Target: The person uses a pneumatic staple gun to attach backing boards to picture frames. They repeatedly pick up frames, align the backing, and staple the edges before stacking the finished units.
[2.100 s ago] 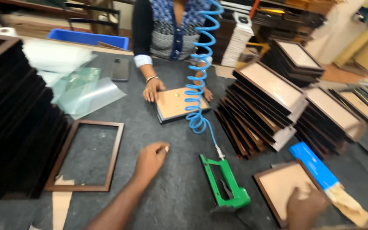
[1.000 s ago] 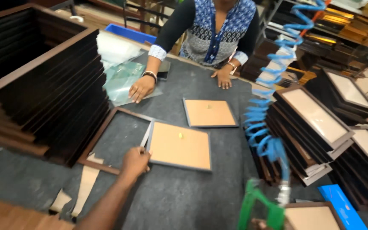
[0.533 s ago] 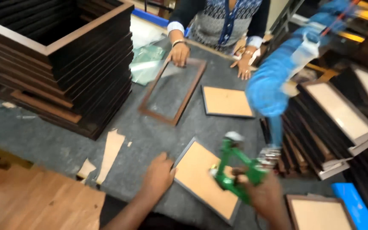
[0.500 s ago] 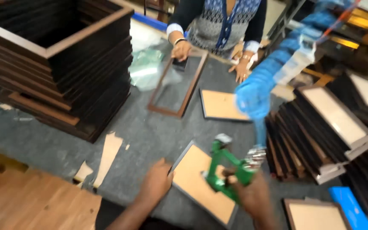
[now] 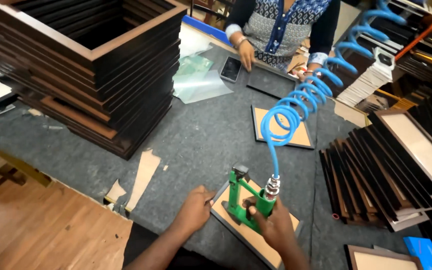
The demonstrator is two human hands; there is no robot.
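Observation:
My right hand grips the handle of a green pneumatic stapler, which stands nose-down on a framed backing board at the table's near edge. My left hand presses on that board's left edge. A coiled blue air hose rises from the stapler toward the upper right. A second backing board in a frame lies further away on the grey table.
A tall stack of dark empty frames fills the left. Leaning finished frames crowd the right. Across the table a person's hands rest by a phone, clear sheets and a dark frame. Cardboard scraps lie near the front edge.
The view has swung left and nearer. My right hand brought the green stapler onto the near board, and my left hand pulled that board closer and now steadies it. The other person moved the empty frame away.

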